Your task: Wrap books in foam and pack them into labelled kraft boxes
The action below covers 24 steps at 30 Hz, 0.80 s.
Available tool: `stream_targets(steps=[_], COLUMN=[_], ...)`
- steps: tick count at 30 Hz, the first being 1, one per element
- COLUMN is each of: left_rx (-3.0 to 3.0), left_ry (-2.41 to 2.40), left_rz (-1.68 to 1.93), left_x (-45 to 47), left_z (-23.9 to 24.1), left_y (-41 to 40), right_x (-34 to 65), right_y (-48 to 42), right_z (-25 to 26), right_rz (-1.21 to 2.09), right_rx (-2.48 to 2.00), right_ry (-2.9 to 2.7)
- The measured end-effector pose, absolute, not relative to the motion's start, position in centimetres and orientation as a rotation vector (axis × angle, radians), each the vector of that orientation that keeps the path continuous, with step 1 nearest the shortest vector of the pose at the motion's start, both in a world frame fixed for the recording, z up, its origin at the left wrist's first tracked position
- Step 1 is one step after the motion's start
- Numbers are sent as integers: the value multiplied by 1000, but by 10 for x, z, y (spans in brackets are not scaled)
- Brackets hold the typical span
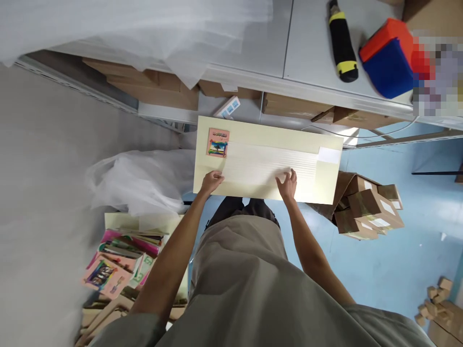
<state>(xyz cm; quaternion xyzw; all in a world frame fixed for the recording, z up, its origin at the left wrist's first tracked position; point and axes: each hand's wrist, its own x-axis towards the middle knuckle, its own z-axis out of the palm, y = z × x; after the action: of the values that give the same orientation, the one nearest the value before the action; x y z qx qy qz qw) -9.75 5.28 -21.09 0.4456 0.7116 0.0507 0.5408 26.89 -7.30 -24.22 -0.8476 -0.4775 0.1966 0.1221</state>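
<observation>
In front of my body is a long cream board (pixel 249 132) with a white sheet (pixel 260 164) lying along its middle. Fine parallel ridges or lines run across the right part of the sheet. My left hand (pixel 212 182) is at the sheet's left end, its fingers curled and pressed together; whatever they pinch is too small to make out. My right hand (pixel 287 184) rests over the sheet's lower edge right of centre, thumb and fingers apart. A small pink booklet (pixel 218 142) with a tree picture lies at the board's upper left. A white label (pixel 329 155) sits at the right end.
Beyond the board stands a grey table (pixel 318 43) with a black-and-yellow utility knife (pixel 343 46) and a red-and-blue object (pixel 388 58). Cardboard boxes (pixel 296 106) fill the shelf below. Translucent plastic (pixel 144 178) and pink booklets (pixel 108 274) lie left; small cartons (pixel 372 207) are right.
</observation>
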Motion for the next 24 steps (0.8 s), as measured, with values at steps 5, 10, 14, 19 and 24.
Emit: stream_targets(steps=[5,10,14,19,24], left_rx=[1285,1408,1394,1297,1296], left_ry=[1897,1895,1881,1909,1804], left_rz=[250,366,374,297,324], left_x=[-107,-104,-103,-110,-123], left_z=[-222,-235,-242,-244,-238], left_y=[85,125,138,150,163], right_x=[172,79,42,31,32], right_y=[-15,40,53,50,52], right_z=[-237,-231,-232,-236,-239], right_rz=[737,989,1060,1043,1057], right_rx=[-2211,-1997,-2015,-2087,-2094], right_ry=[-1607,-1857,-1903,-1858,-1836])
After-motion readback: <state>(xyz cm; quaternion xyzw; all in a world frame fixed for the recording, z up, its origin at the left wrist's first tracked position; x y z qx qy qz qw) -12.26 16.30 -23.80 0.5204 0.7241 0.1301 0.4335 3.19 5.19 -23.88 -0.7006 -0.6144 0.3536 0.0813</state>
